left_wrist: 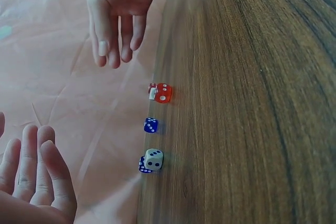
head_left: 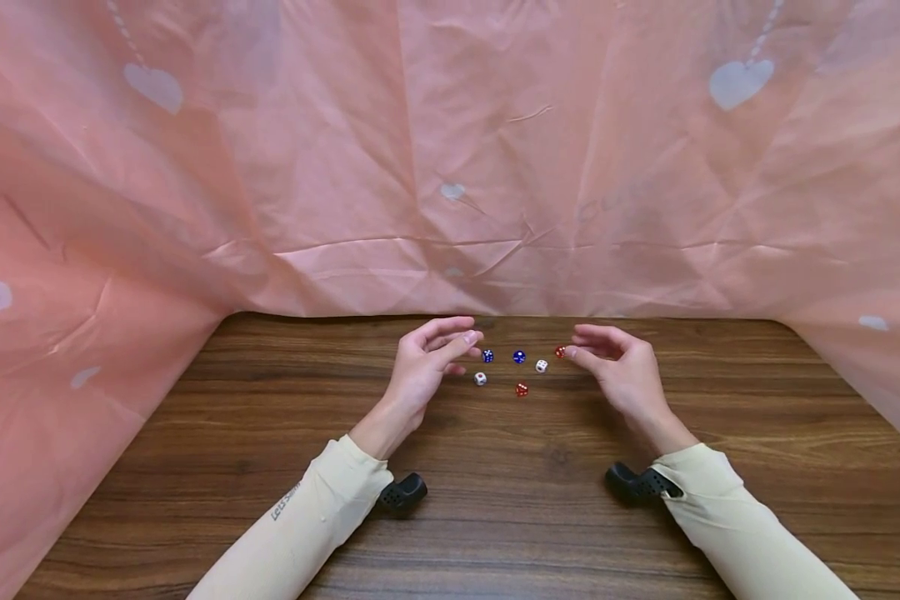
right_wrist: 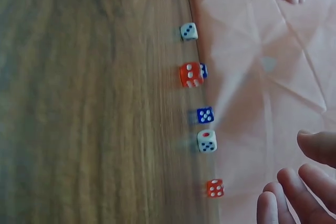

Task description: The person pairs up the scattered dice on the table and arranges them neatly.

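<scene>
Fingers of both hands loose, flanking six dice (head_left: pixel 520 357) – table (head_left: pixel 540 517) bare nearer.

- The left sleeve (head_left: pixel 300 521) bears small grey lettering near the cuff, too small to read.
- White pips show on the dice (head_left: pixel 520 357): the near white die (left_wrist: pixel 154 159) shows three.
</scene>
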{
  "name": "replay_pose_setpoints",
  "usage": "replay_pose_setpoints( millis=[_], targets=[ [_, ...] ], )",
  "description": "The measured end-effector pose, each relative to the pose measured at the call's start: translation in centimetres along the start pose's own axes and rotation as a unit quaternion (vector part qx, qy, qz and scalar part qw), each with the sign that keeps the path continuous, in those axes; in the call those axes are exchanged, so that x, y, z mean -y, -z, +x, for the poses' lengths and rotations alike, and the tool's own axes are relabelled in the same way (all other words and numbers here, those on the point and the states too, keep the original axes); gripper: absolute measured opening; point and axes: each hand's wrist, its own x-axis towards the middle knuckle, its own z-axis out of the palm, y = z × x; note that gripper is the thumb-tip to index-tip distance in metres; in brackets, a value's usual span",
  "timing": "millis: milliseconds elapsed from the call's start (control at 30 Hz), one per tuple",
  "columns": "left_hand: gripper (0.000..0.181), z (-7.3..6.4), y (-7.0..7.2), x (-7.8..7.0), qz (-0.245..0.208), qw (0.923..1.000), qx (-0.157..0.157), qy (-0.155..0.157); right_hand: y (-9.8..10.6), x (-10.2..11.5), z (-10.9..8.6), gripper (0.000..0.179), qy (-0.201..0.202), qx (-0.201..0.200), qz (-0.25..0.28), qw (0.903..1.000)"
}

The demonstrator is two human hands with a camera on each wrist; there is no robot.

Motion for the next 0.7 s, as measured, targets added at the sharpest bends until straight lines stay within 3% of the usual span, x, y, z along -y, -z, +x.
replay_pose_setpoints(
  millis=[167,433,700],
  targets=[
    [0.026,0.0,-0.1,0.0,-0.001,1.0000,-0.001,0.001,0.1,-0.5,0.9,0.042,-0.020,-0.010,-0.017,0.9996],
    [0.028,0.1,0.0,0.1,-0.002,1.0000,0.002,0.006,0.1,-1.3,1.9,0.048,-0.059,0.008,-0.064,0.9962],
    [0.027,0.1,0.0,0.1,0.000,1.0000,0.004,0.007,0.0,-2.2,2.5,0.049,-0.088,0.024,-0.063,0.9938]
  ],
)
